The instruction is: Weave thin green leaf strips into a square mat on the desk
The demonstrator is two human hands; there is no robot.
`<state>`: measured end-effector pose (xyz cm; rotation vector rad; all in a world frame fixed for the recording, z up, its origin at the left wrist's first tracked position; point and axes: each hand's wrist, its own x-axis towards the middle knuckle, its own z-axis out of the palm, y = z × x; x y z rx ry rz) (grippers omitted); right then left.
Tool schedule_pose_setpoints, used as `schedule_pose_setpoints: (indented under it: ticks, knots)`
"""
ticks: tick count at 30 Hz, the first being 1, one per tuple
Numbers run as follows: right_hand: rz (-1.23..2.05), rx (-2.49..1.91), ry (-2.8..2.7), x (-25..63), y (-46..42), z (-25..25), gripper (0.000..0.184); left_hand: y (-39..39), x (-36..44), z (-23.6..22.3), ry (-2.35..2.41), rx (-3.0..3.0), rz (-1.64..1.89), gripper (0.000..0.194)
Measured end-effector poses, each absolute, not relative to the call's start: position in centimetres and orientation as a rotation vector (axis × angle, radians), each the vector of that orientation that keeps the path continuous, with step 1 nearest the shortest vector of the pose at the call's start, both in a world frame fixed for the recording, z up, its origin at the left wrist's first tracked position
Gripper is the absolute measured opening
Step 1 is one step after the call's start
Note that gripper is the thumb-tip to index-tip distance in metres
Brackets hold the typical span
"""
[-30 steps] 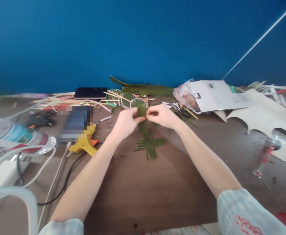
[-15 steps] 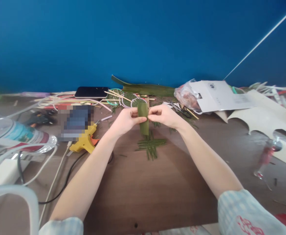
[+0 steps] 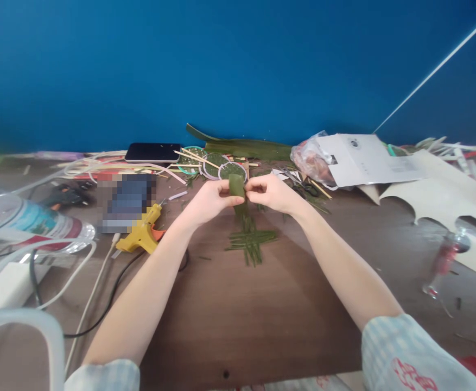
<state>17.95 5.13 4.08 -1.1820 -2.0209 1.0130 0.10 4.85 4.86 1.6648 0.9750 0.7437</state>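
My left hand (image 3: 208, 201) and my right hand (image 3: 271, 191) meet above the middle of the brown table (image 3: 238, 315). Both pinch the same short green leaf strip (image 3: 236, 186) by its upper end, fingertips close together. The strip hangs just above a small pile of thin green leaf slivers (image 3: 252, 241) lying on the table. Behind the hands lie round green woven discs (image 3: 221, 166) and long green leaves (image 3: 246, 147) by the blue wall.
A yellow glue gun (image 3: 142, 234) with a black cord lies left of my hands. A black phone (image 3: 153, 153), pale sticks, cables and a plastic container (image 3: 21, 225) fill the left. Scissors (image 3: 303, 186), a plastic bag, papers (image 3: 363, 157), cut cardboard (image 3: 441, 195) and a small glass (image 3: 445, 260) sit right.
The visible hanging part of the leaf strip has become shorter between my fingers. Both hands have stayed in nearly the same place.
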Motion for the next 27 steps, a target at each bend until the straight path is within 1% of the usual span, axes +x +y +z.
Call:
schedule_pose_setpoints:
  ticks: [4,14,21,27]
  knots:
    - [0.954,-1.230,-2.030,18.3,5.5,3.7,0.011,4.8,0.0,4.9,1.010,1.710,0.704,0.019]
    - [0.785,-1.299,-2.093,18.9,6.0,3.1,0.010,5.1,-0.2,3.7,1.014,1.707,0.681,0.022]
    - [0.626,-1.459,-2.116,20.8,7.0,1.9,0.008,5.5,-0.6,3.7,1.003,1.558,0.817,0.025]
    - [0.524,-1.447,-2.188,21.2,7.6,0.4,0.003,5.6,-0.4,3.6,1.126,1.559,0.799,0.020]
